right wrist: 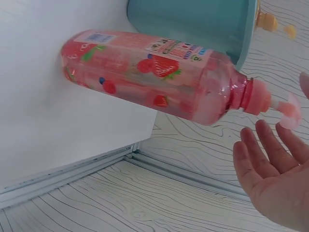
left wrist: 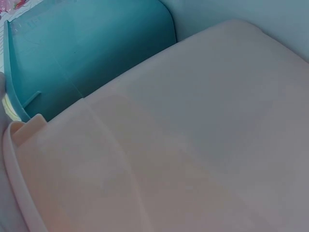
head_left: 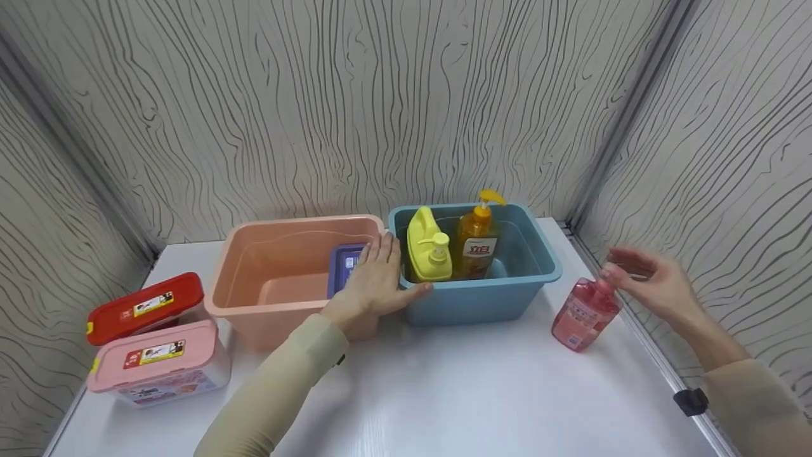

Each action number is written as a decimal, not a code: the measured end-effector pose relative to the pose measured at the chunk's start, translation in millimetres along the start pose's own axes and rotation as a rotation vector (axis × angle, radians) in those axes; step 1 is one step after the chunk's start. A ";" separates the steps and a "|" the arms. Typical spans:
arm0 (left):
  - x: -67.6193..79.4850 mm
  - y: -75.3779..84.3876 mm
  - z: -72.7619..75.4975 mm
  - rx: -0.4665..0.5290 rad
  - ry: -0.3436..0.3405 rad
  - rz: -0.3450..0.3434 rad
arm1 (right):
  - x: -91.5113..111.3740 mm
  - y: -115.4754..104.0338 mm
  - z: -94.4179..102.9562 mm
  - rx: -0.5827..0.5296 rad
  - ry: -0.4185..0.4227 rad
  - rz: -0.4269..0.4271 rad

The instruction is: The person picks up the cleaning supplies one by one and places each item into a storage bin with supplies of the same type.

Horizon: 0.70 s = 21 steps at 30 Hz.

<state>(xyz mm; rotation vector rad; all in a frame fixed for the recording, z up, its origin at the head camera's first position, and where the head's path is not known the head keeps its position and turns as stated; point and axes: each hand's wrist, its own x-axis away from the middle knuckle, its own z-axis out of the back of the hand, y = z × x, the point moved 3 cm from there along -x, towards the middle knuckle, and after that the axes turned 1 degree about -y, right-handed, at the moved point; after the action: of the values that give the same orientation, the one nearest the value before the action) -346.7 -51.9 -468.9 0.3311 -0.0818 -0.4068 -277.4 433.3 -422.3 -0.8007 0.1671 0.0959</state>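
Observation:
My left hand (head_left: 374, 276) lies flat with straight fingers across the adjoining rims of a pink bin (head_left: 273, 311) and a blue bin (head_left: 476, 304). At the right, my right hand (head_left: 660, 282) is around the pump top of a clear pink pump bottle (head_left: 583, 317) with strawberry pictures. In the right wrist view its fingers (right wrist: 270, 159) are spread and apart from the pump head (right wrist: 289, 112). The bottle's base rests on the white table. A yellow jug with a pump (head_left: 431, 251) and an amber pump bottle (head_left: 479, 244) stand in the blue bin.
A purple-lidded box (head_left: 339, 270) is inside the pink bin, partly behind my left hand. Left of that bin sit a red-lidded box (head_left: 149, 308) and a pink-lidded box (head_left: 162, 362). Patterned wall panels (head_left: 317, 108) enclose the white table (head_left: 457, 387), with a metal rail (head_left: 653, 355) along its right edge.

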 end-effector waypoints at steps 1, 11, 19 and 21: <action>0.0 -0.3 -0.2 0.002 0.000 0.000 | 0.8 2.1 -1.3 -0.014 0.011 0.004; 0.6 -0.4 -0.2 0.008 0.000 -0.010 | 3.3 20.6 -17.6 -0.178 0.046 -0.036; 0.7 -0.5 -0.1 0.013 -0.001 -0.007 | 8.9 28.9 -30.9 -0.340 0.058 -0.072; 0.7 0.1 0.1 0.009 -0.003 -0.006 | 10.6 30.9 -34.0 -0.358 0.071 -0.071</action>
<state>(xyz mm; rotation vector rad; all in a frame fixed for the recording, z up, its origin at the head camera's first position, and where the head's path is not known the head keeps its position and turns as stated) -346.1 -52.1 -468.8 0.3399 -0.0852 -0.4134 -275.3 430.4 -469.3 -1.1672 0.1913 0.0303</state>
